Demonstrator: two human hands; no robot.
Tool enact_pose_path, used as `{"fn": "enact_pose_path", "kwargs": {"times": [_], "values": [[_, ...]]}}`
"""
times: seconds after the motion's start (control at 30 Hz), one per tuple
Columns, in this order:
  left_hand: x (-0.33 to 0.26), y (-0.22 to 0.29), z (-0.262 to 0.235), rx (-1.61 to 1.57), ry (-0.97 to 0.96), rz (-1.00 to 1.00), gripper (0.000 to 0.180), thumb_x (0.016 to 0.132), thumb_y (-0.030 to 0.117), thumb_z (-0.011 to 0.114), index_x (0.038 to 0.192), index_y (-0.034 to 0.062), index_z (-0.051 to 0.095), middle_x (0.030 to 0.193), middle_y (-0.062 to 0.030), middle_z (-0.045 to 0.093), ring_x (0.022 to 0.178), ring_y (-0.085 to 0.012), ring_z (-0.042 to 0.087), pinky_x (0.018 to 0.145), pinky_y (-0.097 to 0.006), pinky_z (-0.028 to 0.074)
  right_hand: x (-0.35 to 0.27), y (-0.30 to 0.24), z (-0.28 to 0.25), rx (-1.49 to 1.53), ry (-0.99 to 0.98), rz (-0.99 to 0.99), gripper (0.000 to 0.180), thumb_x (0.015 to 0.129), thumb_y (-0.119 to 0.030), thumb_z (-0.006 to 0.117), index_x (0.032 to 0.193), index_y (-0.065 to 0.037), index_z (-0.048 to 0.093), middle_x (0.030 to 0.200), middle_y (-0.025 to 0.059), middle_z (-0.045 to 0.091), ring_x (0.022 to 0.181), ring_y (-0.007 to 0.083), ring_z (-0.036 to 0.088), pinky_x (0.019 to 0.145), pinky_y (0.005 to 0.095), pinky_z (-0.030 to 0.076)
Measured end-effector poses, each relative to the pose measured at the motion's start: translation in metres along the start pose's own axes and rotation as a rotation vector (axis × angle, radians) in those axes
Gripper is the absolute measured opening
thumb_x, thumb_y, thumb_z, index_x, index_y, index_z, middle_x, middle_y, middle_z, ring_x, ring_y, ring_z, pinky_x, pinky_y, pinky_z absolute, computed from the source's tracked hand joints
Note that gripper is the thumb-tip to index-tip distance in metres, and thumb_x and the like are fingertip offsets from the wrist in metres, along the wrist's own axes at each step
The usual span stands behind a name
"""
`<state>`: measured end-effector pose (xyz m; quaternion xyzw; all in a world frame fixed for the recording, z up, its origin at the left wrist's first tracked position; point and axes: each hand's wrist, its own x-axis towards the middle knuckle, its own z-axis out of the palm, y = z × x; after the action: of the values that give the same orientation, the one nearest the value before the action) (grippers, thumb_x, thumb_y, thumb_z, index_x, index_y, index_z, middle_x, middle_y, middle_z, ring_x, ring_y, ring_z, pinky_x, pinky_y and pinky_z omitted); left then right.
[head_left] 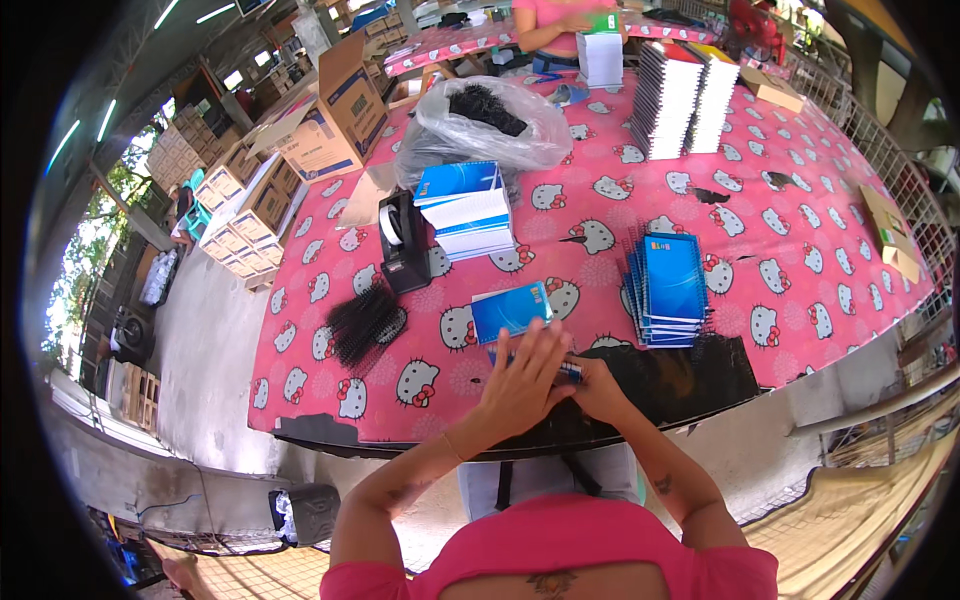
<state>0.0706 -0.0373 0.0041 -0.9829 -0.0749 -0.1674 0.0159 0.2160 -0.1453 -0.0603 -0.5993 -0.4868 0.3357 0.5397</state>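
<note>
My left hand [525, 378] lies with its fingers stretched out over a blue notebook [571, 372] near the table's front edge. Closed around the right end of that notebook is my right hand [597, 388]; most of the notebook is hidden under both hands. Just beyond my left fingertips rests a blue-covered pad [508, 312] with white pages. To the right stands a stack of blue spiral notebooks [672, 290] with black coils. A loose bunch of black spiral coils [362, 325] sits to the left.
A black tape dispenser [403, 243] stands beside a stack of blue pads [465, 215]. Behind are a clear plastic bag [540, 130] of black coils, an open carton [335, 125] and tall notebook stacks [665, 105]. Across the pink patterned table [590, 190], a person in pink [550, 25] handles a green-covered stack.
</note>
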Motion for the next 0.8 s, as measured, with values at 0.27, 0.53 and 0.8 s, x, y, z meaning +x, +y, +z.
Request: {"fn": "enact_pose_path", "kwargs": {"times": [0.27, 0.53, 0.8], "values": [[0.0, -0.015, -0.002, -0.238, 0.16, -0.048, 0.034, 0.092, 0.023, 0.067, 0.123, 0.0105, 0.062, 0.12, -0.0059, 0.066, 0.115, -0.0241, 0.061, 0.115, -0.061, 0.022, -0.006, -0.048, -0.009, -0.239, 0.055, -0.059, 0.039, 0.087, -0.008, 0.071, 0.125, 0.0, 0.064, 0.1, 0.0197, 0.072, 0.089, 0.0291, 0.071, 0.082, 0.0361, 0.053], [0.003, -0.012, 0.005, -0.395, 0.265, -0.031, 0.02, 0.087, 0.017, 0.072, 0.106, 0.0119, 0.068, 0.097, -0.003, 0.069, 0.094, -0.0233, 0.066, 0.11, -0.05, 0.036, -0.013, -0.047, -0.047, -0.024, 0.063, 0.043, 0.022, 0.089, -0.01, 0.072, 0.108, 0.001, 0.072, 0.09, 0.0115, 0.072, 0.08, 0.0143, 0.068, 0.074, 0.0254, 0.054], [-0.002, -0.009, -0.012, -0.362, 0.153, -0.035, 0.023, 0.086, 0.015, 0.071, 0.108, 0.0083, 0.067, 0.097, -0.0078, 0.065, 0.094, -0.0294, 0.061, 0.081, -0.043, 0.05, -0.004, -0.052, -0.036, -0.374, 0.146, -0.208, 0.01, 0.082, -0.003, 0.072, 0.089, 0.001, 0.066, 0.08, 0.0099, 0.066, 0.073, 0.0196, 0.067, 0.067, 0.0311, 0.053]]}}
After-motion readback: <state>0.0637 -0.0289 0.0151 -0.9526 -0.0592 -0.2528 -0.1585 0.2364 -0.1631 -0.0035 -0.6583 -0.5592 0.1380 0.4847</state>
